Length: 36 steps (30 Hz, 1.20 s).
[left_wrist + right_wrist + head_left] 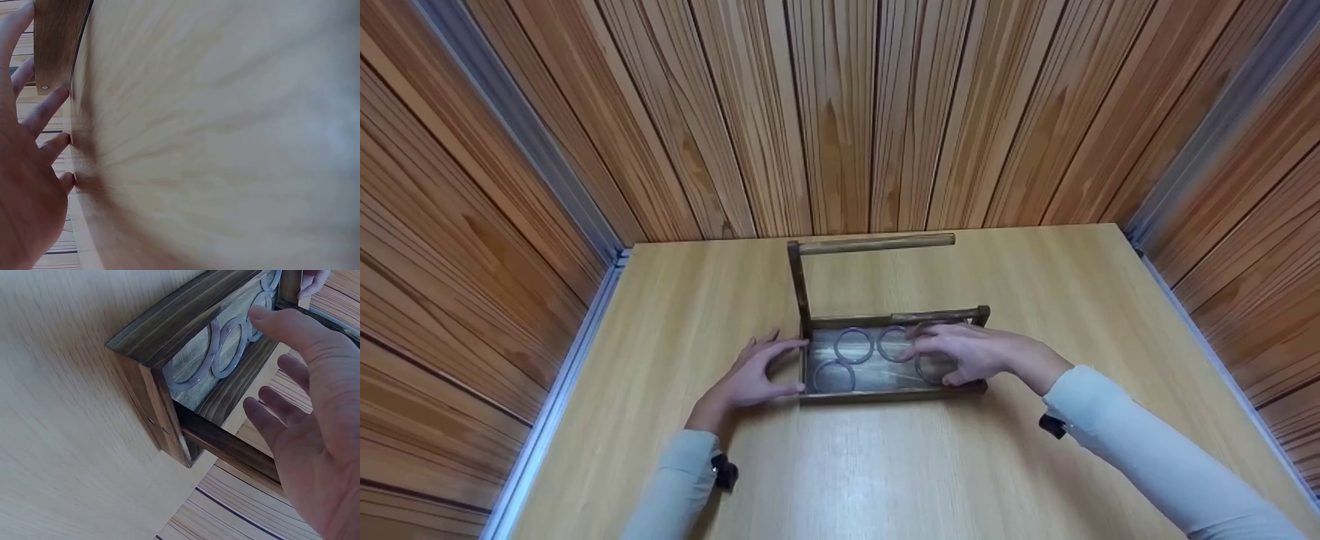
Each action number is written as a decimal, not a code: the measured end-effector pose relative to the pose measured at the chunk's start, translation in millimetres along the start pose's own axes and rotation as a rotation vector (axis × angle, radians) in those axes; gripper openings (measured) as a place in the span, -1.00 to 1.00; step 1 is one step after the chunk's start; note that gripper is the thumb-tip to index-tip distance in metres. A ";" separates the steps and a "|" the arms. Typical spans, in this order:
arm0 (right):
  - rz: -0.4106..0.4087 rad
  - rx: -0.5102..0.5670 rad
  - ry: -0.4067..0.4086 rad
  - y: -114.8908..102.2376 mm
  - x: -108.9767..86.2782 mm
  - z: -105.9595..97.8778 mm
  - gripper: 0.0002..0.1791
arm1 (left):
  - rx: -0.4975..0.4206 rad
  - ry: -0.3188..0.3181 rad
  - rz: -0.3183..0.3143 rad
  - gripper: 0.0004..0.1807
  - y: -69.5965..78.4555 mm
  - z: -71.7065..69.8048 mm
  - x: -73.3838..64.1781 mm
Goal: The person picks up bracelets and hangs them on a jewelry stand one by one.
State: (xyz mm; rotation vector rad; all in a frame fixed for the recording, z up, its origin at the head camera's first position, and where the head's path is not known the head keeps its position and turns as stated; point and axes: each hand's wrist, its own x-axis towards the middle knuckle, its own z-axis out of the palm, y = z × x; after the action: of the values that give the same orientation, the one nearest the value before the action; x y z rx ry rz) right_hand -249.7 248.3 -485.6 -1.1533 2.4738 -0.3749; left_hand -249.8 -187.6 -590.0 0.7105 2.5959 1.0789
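Observation:
A dark wooden tray (885, 397) lies on the table, with an upright post (799, 289) at its left end and a horizontal bar (877, 244) running right from the post's top. Several pale translucent rings lie flat inside it, among them a back ring (853, 346) and a front-left ring (834, 377). My left hand (754, 375) is at the tray's left end, thumb and fingers spread, fingertips right at its edge. Over the tray's right part hovers my right hand (971, 352), partly covering the rings there. In the right wrist view the thumb (292, 326) and fingers stand apart, pinching nothing.
The tray stands on a light wood table (697, 300). Wood-plank walls (840, 112) rise behind and on both sides, with metal rails (562, 397) along the table's side edges.

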 end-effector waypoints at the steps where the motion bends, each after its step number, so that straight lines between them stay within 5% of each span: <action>1: 0.007 -0.004 -0.004 0.1 0.4 -0.2 -0.20 | -0.001 0.000 -0.003 -0.09 0.1 -0.2 0.1; 36: 0.097 -0.104 -0.109 0.0 17.2 11.6 -0.20 | -0.002 0.005 -0.034 -0.15 0.1 0.6 0.2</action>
State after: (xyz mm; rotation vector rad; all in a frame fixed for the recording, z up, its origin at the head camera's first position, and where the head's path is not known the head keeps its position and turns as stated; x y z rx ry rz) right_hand -254.5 234.0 -499.8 -1.0592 2.4667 -0.1536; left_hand -249.7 -187.0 -590.4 0.6620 2.6015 1.0742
